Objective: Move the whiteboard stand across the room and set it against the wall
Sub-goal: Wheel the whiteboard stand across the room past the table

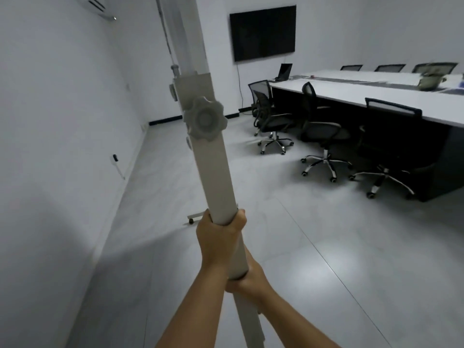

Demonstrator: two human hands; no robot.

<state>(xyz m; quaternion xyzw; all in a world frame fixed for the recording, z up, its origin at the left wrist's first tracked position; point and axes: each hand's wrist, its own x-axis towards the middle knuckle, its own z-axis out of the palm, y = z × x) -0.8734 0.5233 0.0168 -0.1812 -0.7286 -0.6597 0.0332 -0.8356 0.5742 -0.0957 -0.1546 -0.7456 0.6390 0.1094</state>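
Observation:
The whiteboard stand [213, 172] is a pale grey upright post with a lobed locking knob [204, 121] and a thinner upper section running out of the top of the frame. It stands right in front of me. My left hand [218, 237] is wrapped around the post higher up. Lower down, my right hand [247, 277] grips it from behind. A caster foot [192, 219] of the stand's base shows on the floor just left of my left hand. The white wall [55, 146] runs along the left, close to the stand.
A long white conference table [376, 96] fills the right side, with several black office chairs [271, 121] on casters around it. A dark wall screen [263, 32] hangs on the far wall and a laptop [285, 71] sits on the table end. Grey floor lies between.

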